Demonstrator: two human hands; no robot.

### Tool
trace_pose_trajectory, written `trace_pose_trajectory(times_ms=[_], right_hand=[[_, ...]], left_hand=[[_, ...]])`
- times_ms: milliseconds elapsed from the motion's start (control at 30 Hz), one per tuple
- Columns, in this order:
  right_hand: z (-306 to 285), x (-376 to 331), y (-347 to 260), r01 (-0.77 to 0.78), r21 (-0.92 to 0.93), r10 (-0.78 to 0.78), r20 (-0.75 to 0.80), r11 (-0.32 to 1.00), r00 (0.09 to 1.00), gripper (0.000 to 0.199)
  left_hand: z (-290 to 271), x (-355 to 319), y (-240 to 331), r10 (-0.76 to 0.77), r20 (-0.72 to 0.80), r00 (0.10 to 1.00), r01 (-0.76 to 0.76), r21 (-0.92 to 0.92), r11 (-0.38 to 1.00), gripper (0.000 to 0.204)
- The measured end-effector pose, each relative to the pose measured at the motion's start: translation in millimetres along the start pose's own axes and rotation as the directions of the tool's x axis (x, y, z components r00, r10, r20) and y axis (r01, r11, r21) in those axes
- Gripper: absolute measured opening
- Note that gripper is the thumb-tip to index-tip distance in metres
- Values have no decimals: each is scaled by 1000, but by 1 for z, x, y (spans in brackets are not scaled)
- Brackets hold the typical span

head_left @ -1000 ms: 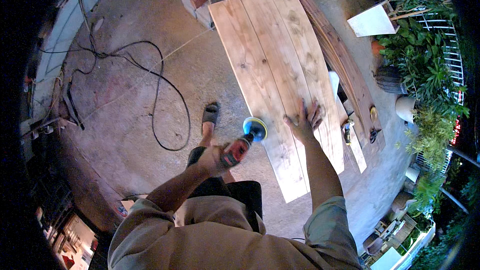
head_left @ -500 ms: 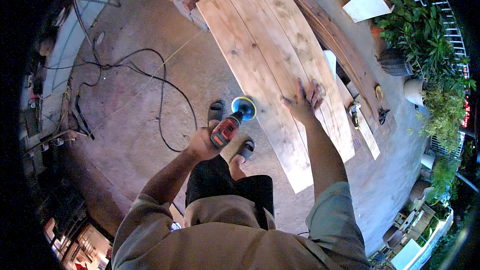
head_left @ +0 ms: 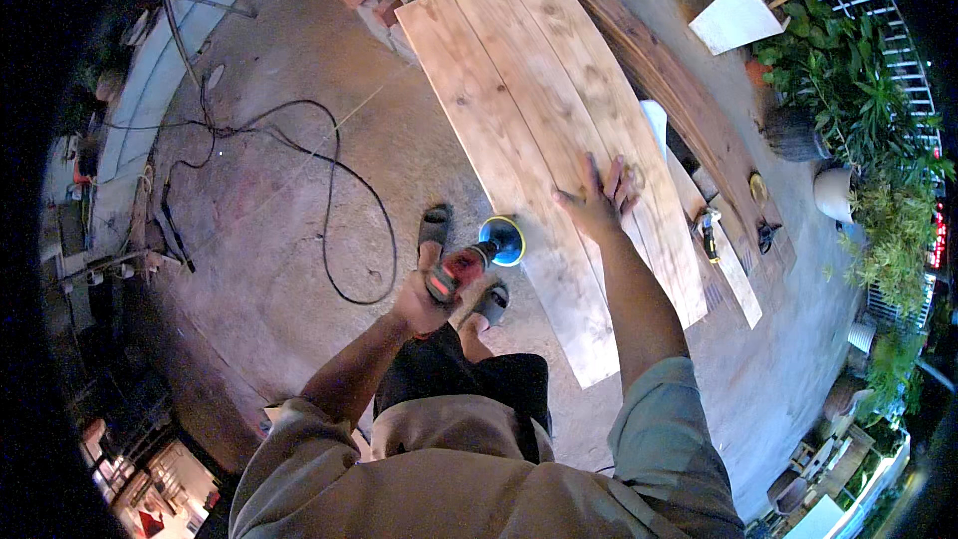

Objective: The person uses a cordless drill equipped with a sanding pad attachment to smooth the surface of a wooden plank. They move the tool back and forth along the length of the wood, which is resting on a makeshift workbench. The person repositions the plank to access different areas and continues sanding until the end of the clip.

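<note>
Fingers of the right hand point(head_left: 597, 202) are spread wide and laid flat, palm down, on the long pale wooden board panel point(head_left: 529, 110), near its right edge and toward its near end; nothing is gripped, and the right forearm is stretched forward from the lower edge. The left hand point(head_left: 424, 301) is closed around the body of a red-and-black power sander with a blue round pad point(head_left: 479, 255), the arm bent at the elbow; the pad is held at the left edge of the panel. A black cable point(head_left: 329, 190) is looped on the concrete floor point(head_left: 269, 240) to the left
</note>
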State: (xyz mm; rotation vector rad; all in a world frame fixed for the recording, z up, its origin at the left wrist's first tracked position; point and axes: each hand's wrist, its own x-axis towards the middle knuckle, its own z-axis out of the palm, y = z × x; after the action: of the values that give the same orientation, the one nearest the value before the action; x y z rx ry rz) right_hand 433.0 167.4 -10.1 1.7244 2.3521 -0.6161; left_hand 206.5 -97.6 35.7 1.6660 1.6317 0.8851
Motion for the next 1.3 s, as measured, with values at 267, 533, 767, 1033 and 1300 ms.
trace_pose_trajectory(times_ms=[267,533,767,1033,1300], right_hand=[[1,2,1,11,53,-9,-29,999,1000,99],[1,2,0,-2,40,1,5,999,1000,99],[-6,1,-5,-36,-25,37,46,999,998,100],[1,4,5,6,-15,-6,5,1000,1000,100],[3,5,5,4,8,-4,-6,1000,1000,101]], left_hand=[[-3,20,17,-557,-9,831,383,-717,582,26],[-4,14,36,-718,217,662,508,-834,216,19],[-10,20,11,-683,257,683,498,-848,179,27],[-3,27,19,-749,162,642,469,-856,217,18],[37,-6,39,-757,285,588,535,-839,100,20]])
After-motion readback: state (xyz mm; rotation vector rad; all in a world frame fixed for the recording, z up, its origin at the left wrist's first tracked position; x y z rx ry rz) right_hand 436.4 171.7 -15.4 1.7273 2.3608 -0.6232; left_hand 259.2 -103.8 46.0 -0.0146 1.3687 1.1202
